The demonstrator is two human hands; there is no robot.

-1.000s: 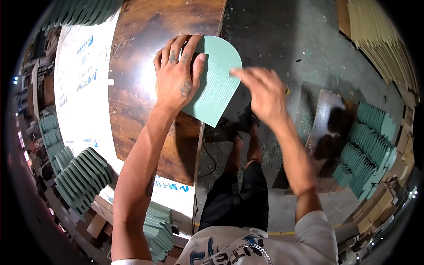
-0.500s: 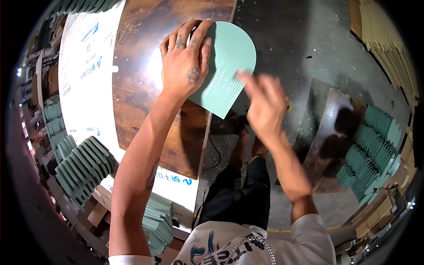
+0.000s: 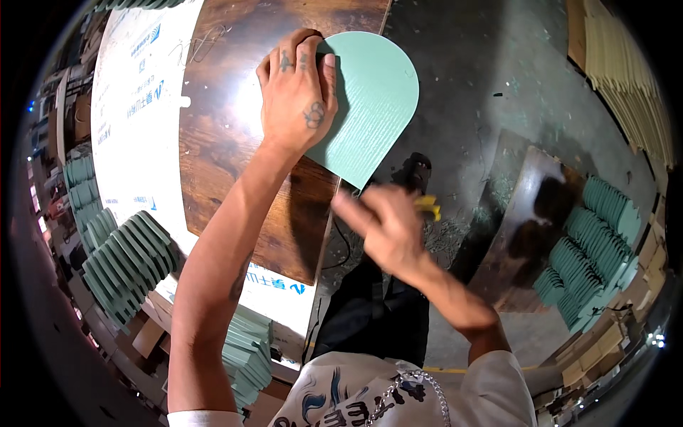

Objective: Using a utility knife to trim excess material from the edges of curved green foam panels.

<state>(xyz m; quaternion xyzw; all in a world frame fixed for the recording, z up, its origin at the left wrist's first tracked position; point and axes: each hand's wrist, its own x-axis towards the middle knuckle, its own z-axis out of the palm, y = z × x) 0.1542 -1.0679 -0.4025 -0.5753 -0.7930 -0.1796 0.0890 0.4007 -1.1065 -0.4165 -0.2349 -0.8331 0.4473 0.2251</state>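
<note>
Left hand, fingers bunched, is pressing one green panel on one brown surface; right hand, grip too blurred to tell, is hovering nearby.

Room right of green panel, stacks beyond

Beige stack and brown cardboard
</note>
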